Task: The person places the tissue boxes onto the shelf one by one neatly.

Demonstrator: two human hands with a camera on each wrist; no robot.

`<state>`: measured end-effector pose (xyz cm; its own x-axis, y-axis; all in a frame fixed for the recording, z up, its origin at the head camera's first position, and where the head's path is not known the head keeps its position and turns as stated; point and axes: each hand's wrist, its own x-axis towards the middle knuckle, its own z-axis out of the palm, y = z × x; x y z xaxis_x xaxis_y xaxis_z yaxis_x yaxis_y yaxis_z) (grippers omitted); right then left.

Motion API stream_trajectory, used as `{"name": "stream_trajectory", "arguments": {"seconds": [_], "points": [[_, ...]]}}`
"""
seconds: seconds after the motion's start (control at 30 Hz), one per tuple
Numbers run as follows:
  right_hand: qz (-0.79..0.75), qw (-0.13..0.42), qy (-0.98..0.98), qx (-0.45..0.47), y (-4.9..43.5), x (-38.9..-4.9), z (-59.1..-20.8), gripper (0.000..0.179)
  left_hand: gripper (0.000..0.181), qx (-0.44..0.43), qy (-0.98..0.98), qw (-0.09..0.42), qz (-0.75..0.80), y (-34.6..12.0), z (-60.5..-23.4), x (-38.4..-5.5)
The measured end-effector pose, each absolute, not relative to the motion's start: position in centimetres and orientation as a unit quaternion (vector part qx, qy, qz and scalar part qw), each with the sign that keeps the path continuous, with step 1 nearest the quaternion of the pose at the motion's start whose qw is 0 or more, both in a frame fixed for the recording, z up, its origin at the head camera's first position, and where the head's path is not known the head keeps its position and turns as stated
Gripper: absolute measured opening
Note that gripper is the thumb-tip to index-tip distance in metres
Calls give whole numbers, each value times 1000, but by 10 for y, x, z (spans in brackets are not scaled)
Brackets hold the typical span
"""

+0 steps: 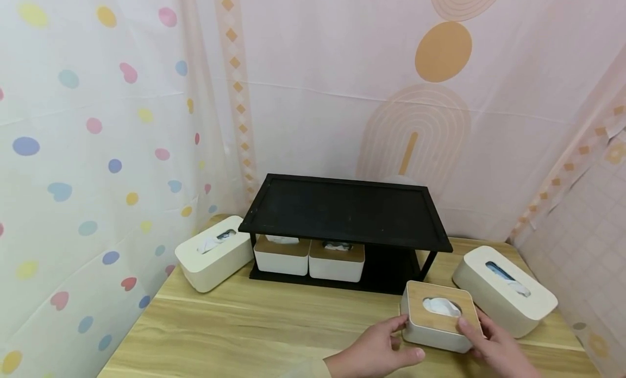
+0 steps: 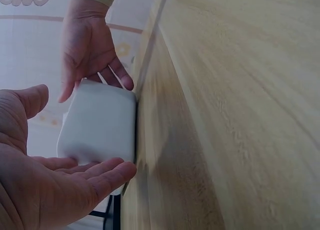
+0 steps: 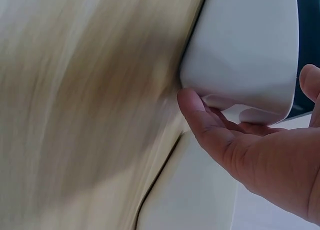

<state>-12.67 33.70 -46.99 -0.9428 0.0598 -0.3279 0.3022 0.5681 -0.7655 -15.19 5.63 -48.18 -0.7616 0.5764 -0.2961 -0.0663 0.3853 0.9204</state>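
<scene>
A white tissue box (image 1: 436, 335) with a wood-look lid and a tissue in its oval slot stands on the table between my two hands, in front of the black shelf's right end. My left hand (image 1: 374, 350) lies along its left side, straight fingers at the wall and thumb held away. On the other side, my right hand (image 1: 499, 345) touches the right wall with extended fingers; its thumb overlaps the lid's edge in the head view. The left wrist view has the box's white front (image 2: 100, 122) between both hands. Right fingertips (image 3: 190, 101) are at the lower edge.
Two similar tissue boxes stand side by side on the lower level of the black shelf (image 1: 342, 209). A longer cream tissue box (image 1: 220, 269) is left of the shelf; another cream box (image 1: 499, 299) stands right, close beside my right hand. Patterned curtains (image 1: 303, 128) surround the wooden table (image 1: 235, 334).
</scene>
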Motion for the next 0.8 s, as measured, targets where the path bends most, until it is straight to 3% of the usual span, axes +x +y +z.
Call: {"name": "stream_trajectory", "arguments": {"seconds": [0.8], "points": [[-452,128,879,84,296,-129,-462,85,81,151,753,279,577,19,-480,-142]]}}
